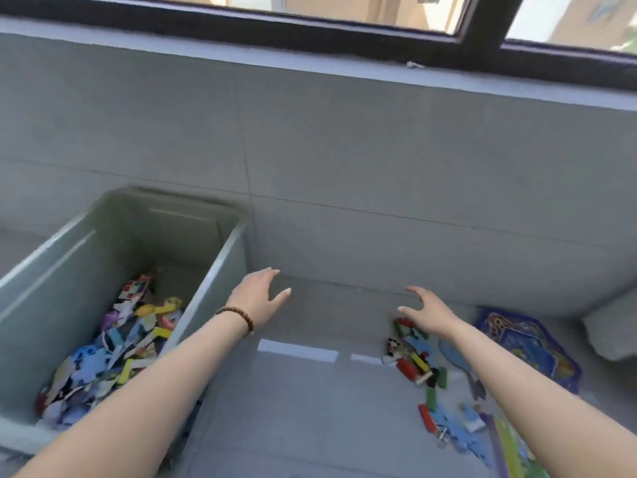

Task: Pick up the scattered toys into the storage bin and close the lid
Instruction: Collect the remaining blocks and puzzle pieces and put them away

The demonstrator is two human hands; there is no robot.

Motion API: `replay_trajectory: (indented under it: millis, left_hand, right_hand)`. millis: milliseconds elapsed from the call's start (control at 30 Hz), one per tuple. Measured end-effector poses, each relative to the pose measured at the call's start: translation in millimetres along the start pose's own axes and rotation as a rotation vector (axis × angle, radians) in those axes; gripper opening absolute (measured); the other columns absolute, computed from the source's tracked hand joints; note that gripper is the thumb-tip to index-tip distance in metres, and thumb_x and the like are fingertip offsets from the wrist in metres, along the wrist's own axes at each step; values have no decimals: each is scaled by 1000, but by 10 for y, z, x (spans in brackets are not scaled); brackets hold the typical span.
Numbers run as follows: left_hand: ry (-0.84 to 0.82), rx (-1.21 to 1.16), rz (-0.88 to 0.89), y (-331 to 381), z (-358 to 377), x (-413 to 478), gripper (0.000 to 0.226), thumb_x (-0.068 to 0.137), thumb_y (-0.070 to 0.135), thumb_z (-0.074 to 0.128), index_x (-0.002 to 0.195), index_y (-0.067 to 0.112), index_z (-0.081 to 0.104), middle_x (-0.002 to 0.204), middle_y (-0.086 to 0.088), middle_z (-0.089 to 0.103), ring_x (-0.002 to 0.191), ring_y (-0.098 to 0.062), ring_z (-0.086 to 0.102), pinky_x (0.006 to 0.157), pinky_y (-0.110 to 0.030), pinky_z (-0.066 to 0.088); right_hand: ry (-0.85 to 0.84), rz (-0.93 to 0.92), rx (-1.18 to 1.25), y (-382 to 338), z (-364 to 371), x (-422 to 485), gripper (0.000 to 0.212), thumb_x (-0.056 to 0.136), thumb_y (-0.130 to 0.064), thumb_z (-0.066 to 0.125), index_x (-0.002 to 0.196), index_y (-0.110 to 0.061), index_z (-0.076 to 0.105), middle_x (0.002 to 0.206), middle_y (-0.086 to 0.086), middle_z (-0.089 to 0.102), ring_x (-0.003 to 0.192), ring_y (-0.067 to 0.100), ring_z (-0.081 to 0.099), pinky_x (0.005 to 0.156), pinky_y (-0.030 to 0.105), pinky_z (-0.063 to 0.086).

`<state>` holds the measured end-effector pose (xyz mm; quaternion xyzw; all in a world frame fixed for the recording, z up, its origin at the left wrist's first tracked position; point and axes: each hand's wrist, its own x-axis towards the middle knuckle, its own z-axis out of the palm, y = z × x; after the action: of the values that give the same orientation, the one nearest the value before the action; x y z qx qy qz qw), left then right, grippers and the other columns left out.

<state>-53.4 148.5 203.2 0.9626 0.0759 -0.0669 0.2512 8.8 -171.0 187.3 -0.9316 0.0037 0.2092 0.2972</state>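
Note:
An open grey-green storage bin [225, 250] stands on the floor at the left, holding a heap of colourful toys [113, 353]: blocks, puzzle pieces, a cube. My left hand [260, 300], with a bead bracelet on the wrist, hovers just right of the bin's rim, fingers apart and empty. My right hand [429, 312] is spread open and empty above the far end of a scatter of red, green and yellow blocks and blue puzzle pieces [422, 369] on the floor at the right. No lid is visible.
A blue puzzle board [531, 343] lies flat right of my right arm, and a green-yellow board [513, 450] at the bottom right. A grey tiled wall [379, 160] with a window above stands straight ahead. A pale object [613, 332] sits at the right edge.

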Motion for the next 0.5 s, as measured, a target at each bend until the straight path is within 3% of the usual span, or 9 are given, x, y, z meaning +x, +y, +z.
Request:
replay_trajectory:
  millis: [167,300,367,433,500]
  left_hand:
    - [-223,120,52,693,1091,380,61,94,49,41,146,18,28,154,-1,25,142,-19,22,112,-34,26]
    - [-380,157,29,1008,1922,608,62,94,50,41,142,14,31,148,-7,34,133,-25,36,106,-37,36]
    - [-432,112,0,1118,2273,691,61,94,48,43,143,16,29,148,-5,33,129,-25,42,100,-35,42]
    - [-458,62,-25,1191,2584,779,60,93,47,44,144,20,28,147,-3,31,123,-25,47,88,-34,49]
    - [-477,24,-45,1212,2868,869,59,92,46,48,142,21,31,144,-3,34,121,-24,48,89,-34,50]
  right_hand:
    - [23,227,78,1330,-266,-89,68,89,-33,61,144,-9,31,152,10,29,138,26,32,109,34,29]
    - [57,340,192,2116,-144,0,64,88,-30,63,141,-9,35,149,8,35,135,24,35,105,32,31]
    - [88,399,306,2378,29,99,59,88,-26,65,138,-9,39,145,7,39,131,25,39,97,33,38]
    - [93,431,415,2546,251,223,57,85,-28,67,135,-13,44,138,2,44,125,24,45,76,31,46]
    - [87,427,466,2656,477,367,53,82,-31,70,128,-14,50,128,0,50,116,21,51,67,25,44]
